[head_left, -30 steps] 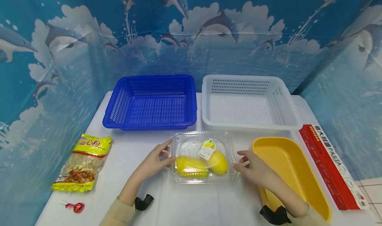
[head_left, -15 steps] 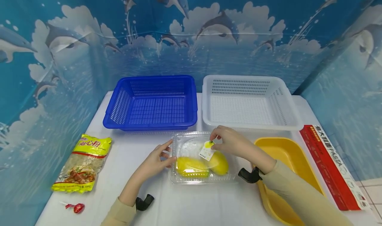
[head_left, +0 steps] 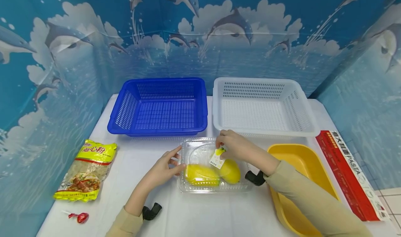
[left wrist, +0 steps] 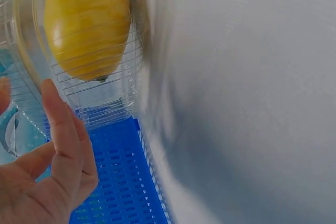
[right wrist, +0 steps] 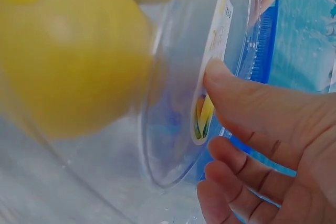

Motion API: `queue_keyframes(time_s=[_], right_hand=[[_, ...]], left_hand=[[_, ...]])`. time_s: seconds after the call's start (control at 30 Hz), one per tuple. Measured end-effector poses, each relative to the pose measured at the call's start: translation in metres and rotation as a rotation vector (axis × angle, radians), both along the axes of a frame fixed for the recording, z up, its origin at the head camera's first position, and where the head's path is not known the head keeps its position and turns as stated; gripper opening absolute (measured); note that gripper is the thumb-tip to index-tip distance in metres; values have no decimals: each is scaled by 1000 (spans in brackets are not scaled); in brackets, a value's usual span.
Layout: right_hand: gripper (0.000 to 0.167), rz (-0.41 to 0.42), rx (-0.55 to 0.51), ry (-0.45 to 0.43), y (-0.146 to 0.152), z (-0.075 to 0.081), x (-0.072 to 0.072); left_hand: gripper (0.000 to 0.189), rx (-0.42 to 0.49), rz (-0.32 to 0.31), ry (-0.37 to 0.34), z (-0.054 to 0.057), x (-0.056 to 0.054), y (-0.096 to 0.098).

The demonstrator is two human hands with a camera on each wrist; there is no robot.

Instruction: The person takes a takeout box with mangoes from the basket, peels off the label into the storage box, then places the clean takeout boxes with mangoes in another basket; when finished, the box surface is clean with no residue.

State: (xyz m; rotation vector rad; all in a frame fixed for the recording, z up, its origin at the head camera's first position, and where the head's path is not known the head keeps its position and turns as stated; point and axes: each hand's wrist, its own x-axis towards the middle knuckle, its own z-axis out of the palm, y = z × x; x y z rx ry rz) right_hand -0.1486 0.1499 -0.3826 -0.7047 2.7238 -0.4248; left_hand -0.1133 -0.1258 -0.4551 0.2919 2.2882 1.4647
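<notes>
A clear plastic clamshell box (head_left: 195,151) lies closed in the middle of the table, with one long and one rounder yellow fruit (head_left: 231,171) visible through its lid. A small white label (head_left: 217,161) with a yellow picture sits on the lid. My left hand (head_left: 163,169) rests its fingertips against the box's left edge; the left wrist view shows the fingers fairly straight there. Over the lid, my right hand (head_left: 235,147) touches the label with its thumb. In the right wrist view that thumb presses on the label (right wrist: 214,45), while the other fingers are bent beside the lid.
Behind the box stand a blue basket (head_left: 156,131) and a white basket (head_left: 266,129). A yellow tray (head_left: 277,209) and a red pasta box (head_left: 346,178) lie at the right. At the left lie a bag of noodles (head_left: 86,171) and a red lollipop (head_left: 82,218).
My right hand has left the box's right side and moved up and left onto the label, then shifted slightly further left. The left hand and the box have stayed in place.
</notes>
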Motion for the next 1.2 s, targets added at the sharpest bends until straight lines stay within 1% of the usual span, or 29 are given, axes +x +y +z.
queue_keyframes(time_s=[0.27, 0.37, 0.43, 0.53, 0.67, 0.73, 0.93, 1.13, 1.2], right_hand=[[21, 40, 26, 9, -3, -2, -4], [22, 41, 32, 14, -3, -2, -4], [26, 39, 40, 28, -3, -3, -3], [30, 10, 55, 53, 1, -3, -1], [30, -6, 57, 73, 7, -3, -3], [29, 10, 49, 76, 8, -3, -3], [29, 18, 37, 51, 8, -4, -6], [30, -10, 37, -31, 2, -2, -6], [29, -23, 40, -46, 0, -1, -5]], left_hand=[[73, -7, -3, -5, -1, -1, 1], [73, -7, -1, -7, -2, -1, 1], [72, -8, 2, -7, -2, -1, 1], [72, -5, 3, -5, -3, -1, 0], [72, -7, 3, 0, -3, -1, 0], [72, -8, 4, 1, -3, -1, -1], [72, -8, 1, -2, -3, -2, -1], [72, -5, -3, -5, -2, -2, -1], [72, -3, -2, -7, -2, -2, -1]])
